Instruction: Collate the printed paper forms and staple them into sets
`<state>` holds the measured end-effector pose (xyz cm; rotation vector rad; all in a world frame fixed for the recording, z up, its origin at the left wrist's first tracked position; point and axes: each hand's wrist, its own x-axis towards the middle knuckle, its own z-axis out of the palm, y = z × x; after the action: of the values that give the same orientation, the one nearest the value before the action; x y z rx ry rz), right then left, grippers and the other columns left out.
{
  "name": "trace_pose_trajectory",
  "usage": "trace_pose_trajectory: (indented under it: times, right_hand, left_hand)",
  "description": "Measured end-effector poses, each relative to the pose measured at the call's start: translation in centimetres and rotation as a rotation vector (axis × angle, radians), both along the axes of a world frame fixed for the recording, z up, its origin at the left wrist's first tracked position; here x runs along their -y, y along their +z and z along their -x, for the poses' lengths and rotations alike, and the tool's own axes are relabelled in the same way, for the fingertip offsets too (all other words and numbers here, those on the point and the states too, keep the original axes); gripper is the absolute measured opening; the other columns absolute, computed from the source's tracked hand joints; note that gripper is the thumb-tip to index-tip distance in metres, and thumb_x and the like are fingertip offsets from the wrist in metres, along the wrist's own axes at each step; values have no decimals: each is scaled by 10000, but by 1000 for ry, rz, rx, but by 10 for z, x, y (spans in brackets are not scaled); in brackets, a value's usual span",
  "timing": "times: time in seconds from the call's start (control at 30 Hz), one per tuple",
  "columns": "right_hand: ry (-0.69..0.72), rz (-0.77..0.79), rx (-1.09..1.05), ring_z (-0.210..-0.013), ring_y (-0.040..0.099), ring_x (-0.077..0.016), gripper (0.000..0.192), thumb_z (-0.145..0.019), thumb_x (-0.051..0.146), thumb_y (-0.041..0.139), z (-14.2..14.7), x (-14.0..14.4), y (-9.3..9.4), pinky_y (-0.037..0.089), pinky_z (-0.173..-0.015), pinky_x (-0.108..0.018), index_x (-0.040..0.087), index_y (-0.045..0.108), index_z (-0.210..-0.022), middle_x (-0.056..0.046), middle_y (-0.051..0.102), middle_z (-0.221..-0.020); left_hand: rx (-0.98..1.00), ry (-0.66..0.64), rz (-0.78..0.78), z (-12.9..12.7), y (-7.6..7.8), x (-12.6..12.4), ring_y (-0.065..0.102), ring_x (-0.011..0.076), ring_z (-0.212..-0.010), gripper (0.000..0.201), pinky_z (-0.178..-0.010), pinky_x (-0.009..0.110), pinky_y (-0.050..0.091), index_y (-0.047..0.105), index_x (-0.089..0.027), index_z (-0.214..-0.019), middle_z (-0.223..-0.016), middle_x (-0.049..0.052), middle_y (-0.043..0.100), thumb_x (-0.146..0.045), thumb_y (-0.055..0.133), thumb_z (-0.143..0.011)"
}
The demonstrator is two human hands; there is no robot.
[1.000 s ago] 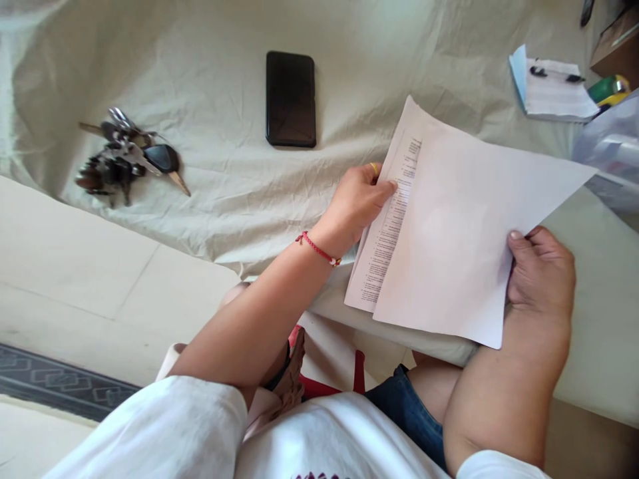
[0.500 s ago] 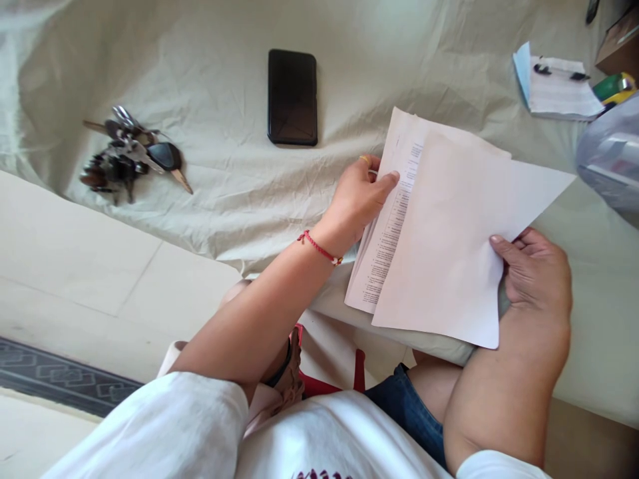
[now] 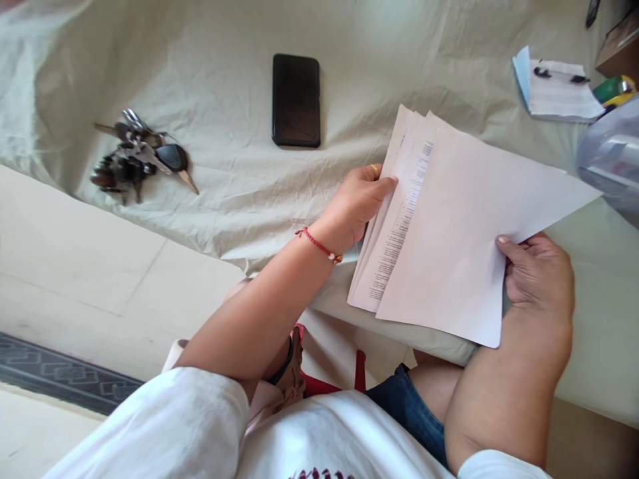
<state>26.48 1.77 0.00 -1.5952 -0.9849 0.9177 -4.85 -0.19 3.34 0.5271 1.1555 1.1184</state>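
Papers (image 3: 464,219), pinched by the left hand (image 3: 357,203) at left and the right hand (image 3: 542,273) at right, hide part of the near worktop (image 3: 219,73). Keys (image 3: 137,156) lie beyond at left, a bag (image 3: 612,156) at right; farther, a phone (image 3: 296,100) and a notepad (image 3: 559,98) under a pen (image 3: 562,75).

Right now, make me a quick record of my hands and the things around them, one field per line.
Left hand: pinching the left edge of the fanned white printed paper sheets
Right hand: holding the right edge of the blank-faced white top sheet, thumb on top
Phone: black rectangular phone, flat, screen dark
Keys: bunch of metal keys with one black-headed key, left of the phone
Far right: white paper pad with pale blue edge, black-ended pen on it
Surface: wrinkled beige cloth
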Motion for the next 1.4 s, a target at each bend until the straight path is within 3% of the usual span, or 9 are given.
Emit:
trace_pose_trajectory:
  times: [0.13,0.3,0.47,0.73,0.9,1.1,1.4]
  right_hand:
    - [37,5,-18,-855,749,-190,534,-472,352,1033,2,2,3,651,-843,-355,193,841,-944,-43,843,-940]
    - [30,32,6,-810,719,-160,461,-462,313,994,-1,2,1,622,-861,-328,182,835,-874,-28,823,-881]
    - [11,14,-2,-840,748,-186,420,-465,285,938,0,0,-1,637,-946,-390,192,820,-857,-23,820,-887]
    - [2,30,-24,-757,736,-179,438,-463,229,914,-1,0,3,618,-708,-320,205,832,-892,-16,834,-852]
    - [29,8,-55,-847,767,-192,455,-477,228,928,-2,1,1,666,-858,-356,177,835,-920,-55,845,-948]
    - [-65,-51,-25,-797,747,-165,395,-481,174,880,-6,-5,-5,661,-810,-316,189,813,-871,-20,826,-866]
    - [-122,-117,-143,-1046,814,-234,426,-546,102,809,-7,-4,9,700,-1008,-399,186,851,-962,-77,847,-1052]
  left_hand:
    - [-18,6,-17,0,0,1,796,265,-1016,43,-999,437,648,691,-201,-974,-937,63,793,-180,715,-945]
    - [-29,9,-18,-1,-1,2,794,261,-1017,71,-989,427,646,699,-202,-1009,-931,55,786,-202,726,-943]
    - [-57,14,-14,-1,0,1,783,242,-984,35,-954,400,653,694,-205,-990,-882,41,768,-198,675,-960]
    - [-70,13,-2,-1,0,1,778,245,-955,28,-959,426,646,673,-206,-961,-926,58,756,-194,696,-954]
    - [-68,15,3,-1,1,1,781,246,-965,25,-962,427,644,682,-203,-969,-924,52,755,-181,673,-963]
    - [-66,14,-5,-2,1,1,779,228,-985,97,-940,374,642,681,-198,-942,-889,43,762,-183,618,-1013]
    - [-57,9,-29,-1,2,2,787,239,-1032,72,-972,386,636,707,-188,-1001,-963,65,797,-170,638,-1013]
